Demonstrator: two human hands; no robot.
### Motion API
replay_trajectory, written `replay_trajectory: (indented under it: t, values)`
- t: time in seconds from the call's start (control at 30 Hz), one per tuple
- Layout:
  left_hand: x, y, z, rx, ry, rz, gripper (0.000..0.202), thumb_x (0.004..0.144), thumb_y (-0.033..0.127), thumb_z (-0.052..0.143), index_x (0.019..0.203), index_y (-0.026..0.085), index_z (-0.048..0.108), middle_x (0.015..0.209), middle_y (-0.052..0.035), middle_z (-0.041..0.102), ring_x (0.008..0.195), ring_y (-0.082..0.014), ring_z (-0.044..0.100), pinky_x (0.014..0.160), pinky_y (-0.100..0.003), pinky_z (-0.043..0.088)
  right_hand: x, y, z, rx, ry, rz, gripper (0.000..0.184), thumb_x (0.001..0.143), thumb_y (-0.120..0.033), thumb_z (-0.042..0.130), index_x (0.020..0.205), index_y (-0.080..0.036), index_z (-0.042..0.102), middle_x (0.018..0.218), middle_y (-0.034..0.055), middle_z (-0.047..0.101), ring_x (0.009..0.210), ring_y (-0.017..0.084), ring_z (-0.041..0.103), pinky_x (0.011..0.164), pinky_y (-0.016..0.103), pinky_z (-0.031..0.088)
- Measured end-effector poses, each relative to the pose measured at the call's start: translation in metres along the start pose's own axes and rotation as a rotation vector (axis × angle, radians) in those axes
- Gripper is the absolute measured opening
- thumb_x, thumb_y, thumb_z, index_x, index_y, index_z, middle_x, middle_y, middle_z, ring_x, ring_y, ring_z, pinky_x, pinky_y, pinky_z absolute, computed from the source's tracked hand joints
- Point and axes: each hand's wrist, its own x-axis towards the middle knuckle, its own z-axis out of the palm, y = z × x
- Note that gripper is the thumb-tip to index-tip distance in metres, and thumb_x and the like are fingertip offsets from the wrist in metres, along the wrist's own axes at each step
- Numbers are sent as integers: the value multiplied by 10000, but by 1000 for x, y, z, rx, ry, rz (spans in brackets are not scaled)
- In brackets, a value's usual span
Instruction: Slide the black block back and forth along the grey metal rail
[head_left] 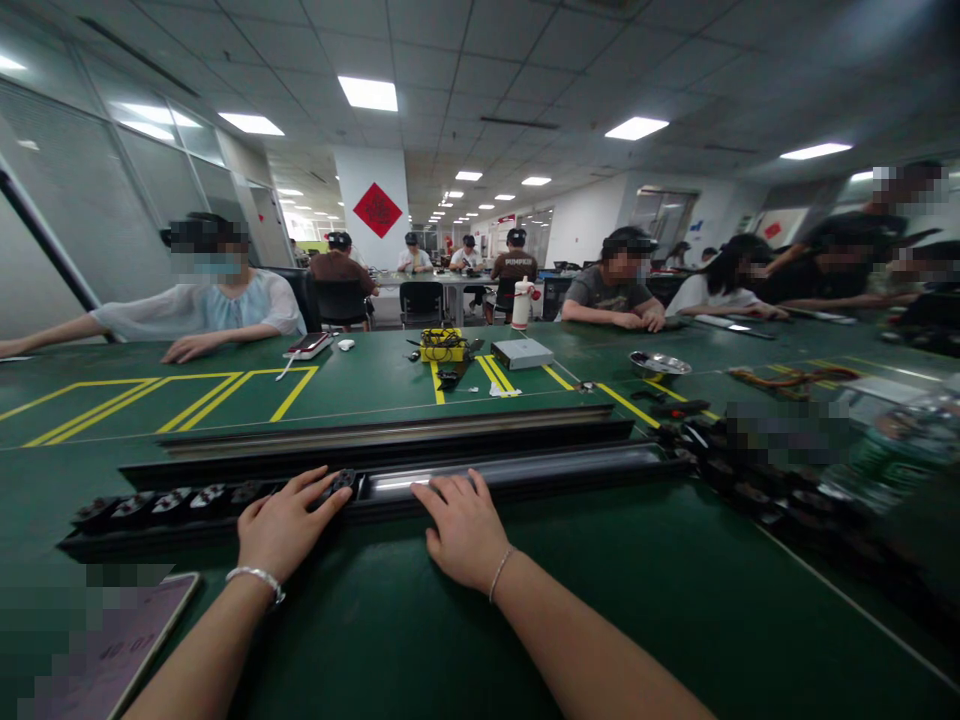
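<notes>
A long black channel [517, 474] lies across the table in front of me, its bare inner floor shiny on the right. Several black socket-like modules [208, 497] sit in a row in its left part. My left hand [281, 525] is closed at the end of that row, thumb and fingers around a small black module [344, 479]; the fingers partly hide it. Palm down, my right hand [466, 528] rests at the near edge of the channel with its fingers apart and nothing in them. Behind runs a second long dark rail [390, 436].
A pile of black modules [750, 485] lies at the right, by a plastic bottle [911, 450]. A phone [142, 640] is at the near left. Farther back stand a yellow box [442, 345], a grey box [523, 353] and a metal dish [660, 363]. Several people sit across the table.
</notes>
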Motion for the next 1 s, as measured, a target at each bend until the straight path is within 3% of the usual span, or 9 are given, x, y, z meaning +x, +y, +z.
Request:
replay_trajectory:
  t: [0.37, 0.6, 1.0]
  values:
    - [-1, 0, -1, 8, -21, 15, 409, 810, 492, 313, 1129, 379, 544, 1308, 74, 475, 1192, -196, 424, 886, -393, 336, 1, 0, -1, -28, -31, 9, 506, 783, -317, 468, 1278, -305, 361, 1245, 29, 466, 1138, 193, 362, 1025, 423, 101]
    - [0, -3, 1, -27, 7, 23, 397, 797, 486, 337, 1109, 384, 560, 1284, 74, 499, 1183, -210, 431, 885, -393, 344, 0, 1, 2, 9, 17, -3, 499, 772, -302, 480, 1261, -302, 385, 1224, 29, 481, 1119, 195, 383, 1021, 425, 119]
    - [0, -4, 3, -87, 38, 15, 363, 776, 477, 388, 1066, 387, 588, 1245, 75, 532, 1168, -208, 441, 907, -379, 332, 0, -1, 0, -23, -10, 7, 502, 772, -316, 479, 1263, -308, 376, 1234, 24, 471, 1124, 189, 370, 1020, 421, 112]
